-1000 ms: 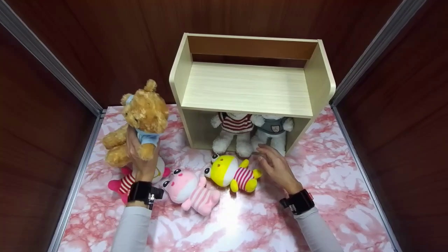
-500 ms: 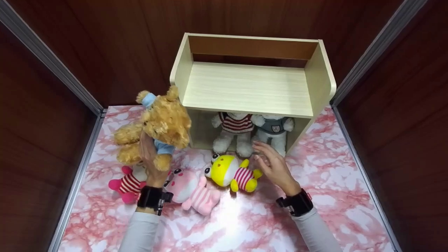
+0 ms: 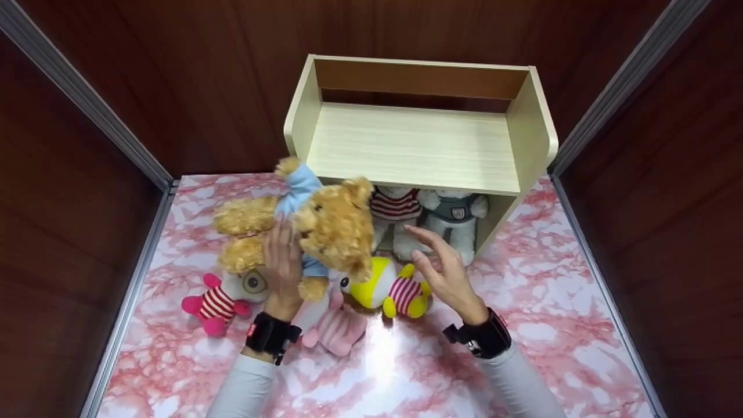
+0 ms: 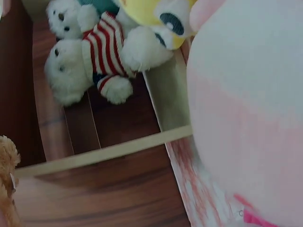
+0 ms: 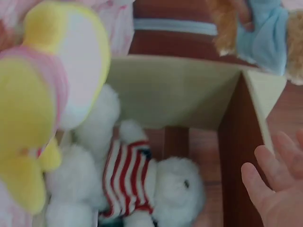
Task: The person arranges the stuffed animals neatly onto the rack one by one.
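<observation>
My left hand (image 3: pixel 283 267) grips a golden-brown teddy bear (image 3: pixel 334 229) in a light blue top around its body. The bear is tipped sideways, its head to the right, before the shelf's lower left front. In the left wrist view only a strip of brown fur (image 4: pixel 6 187) shows at the left edge. My right hand (image 3: pixel 450 281) hovers with spread, slightly bent fingers, holding nothing, beside a yellow frog plush (image 3: pixel 380 283). Two white bears sit in the lower compartment, one in a red-striped sweater (image 3: pixel 396 204), one in a grey-green sweater (image 3: pixel 451 209).
A pale wooden shelf (image 3: pixel 406 142) stands at the back. On the pink marbled floor (image 3: pixel 557 325) lie a pink plush (image 3: pixel 338 329), partly covered by the bear, and a red-striped plush (image 3: pixel 217 303) with pink limbs. Dark wood panels enclose the space.
My left hand has carried the teddy bear to the right, and its head has turned from upward to rightward. The right hand has shifted slightly left.
</observation>
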`<state>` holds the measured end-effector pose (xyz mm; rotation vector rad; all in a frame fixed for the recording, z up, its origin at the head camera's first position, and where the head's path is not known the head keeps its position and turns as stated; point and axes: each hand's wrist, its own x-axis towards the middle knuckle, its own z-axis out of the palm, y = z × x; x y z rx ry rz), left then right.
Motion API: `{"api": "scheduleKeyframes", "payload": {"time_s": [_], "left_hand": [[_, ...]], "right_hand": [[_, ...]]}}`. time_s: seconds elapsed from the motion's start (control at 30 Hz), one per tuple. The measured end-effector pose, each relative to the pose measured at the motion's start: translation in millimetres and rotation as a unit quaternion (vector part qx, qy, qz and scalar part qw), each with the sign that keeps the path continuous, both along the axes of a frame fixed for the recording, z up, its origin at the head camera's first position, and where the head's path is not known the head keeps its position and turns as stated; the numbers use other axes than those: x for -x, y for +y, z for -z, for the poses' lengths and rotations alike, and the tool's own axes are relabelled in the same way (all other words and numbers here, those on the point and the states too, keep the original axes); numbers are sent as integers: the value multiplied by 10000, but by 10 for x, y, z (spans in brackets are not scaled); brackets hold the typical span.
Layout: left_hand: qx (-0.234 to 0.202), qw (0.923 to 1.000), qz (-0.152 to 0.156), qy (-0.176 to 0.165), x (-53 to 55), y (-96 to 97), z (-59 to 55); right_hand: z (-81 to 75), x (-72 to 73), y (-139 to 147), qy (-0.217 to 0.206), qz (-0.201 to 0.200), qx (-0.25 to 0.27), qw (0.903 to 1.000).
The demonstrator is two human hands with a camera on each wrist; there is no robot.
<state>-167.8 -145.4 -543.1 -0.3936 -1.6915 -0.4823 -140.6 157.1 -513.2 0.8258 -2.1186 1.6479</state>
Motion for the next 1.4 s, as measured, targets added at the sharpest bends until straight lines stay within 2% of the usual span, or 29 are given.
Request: {"api": "scheduleKeyframes", "payload": {"time_s": [0.07,0.2,0.37,0.5,0.6,0.7,0.83,0.93,1.1,1.23,1.4], "left_hand": [[129,9996,244,-51,-17,52,7],[384,9984,407,-9,-18,159,39],[734,9955,593,-79,-28,226,125],[987,9923,690,-280,-31,241,191],[1149,9904,678,-363,-30,246,236],[1275,9887,664,-413,-27,254,279],[1447,9866,602,-461,-27,270,333],[1557,9849,569,-495,-29,277,371],[1677,9824,567,-591,-40,281,418],[1713,9817,544,-629,-50,293,439],[1726,9781,635,-975,-67,330,450]], "right_hand": [[-49,-10,-49,-297,-69,350,9989],[-141,-18,-142,-764,-166,915,9927],[-229,-54,-212,-1431,-211,971,9847],[-241,-72,-231,-2197,-265,1015,9699],[-233,-72,-250,-2595,-436,1150,9579],[-230,-78,-275,-2674,-564,1153,9550],[-210,-83,-301,-2667,-554,986,9571],[-185,-79,-310,-2817,-398,804,9553],[-159,-66,-318,-3262,-221,581,9433],[-154,-59,-335,-3464,-119,603,9361],[-149,-37,-362,-3339,315,795,9387]]}}
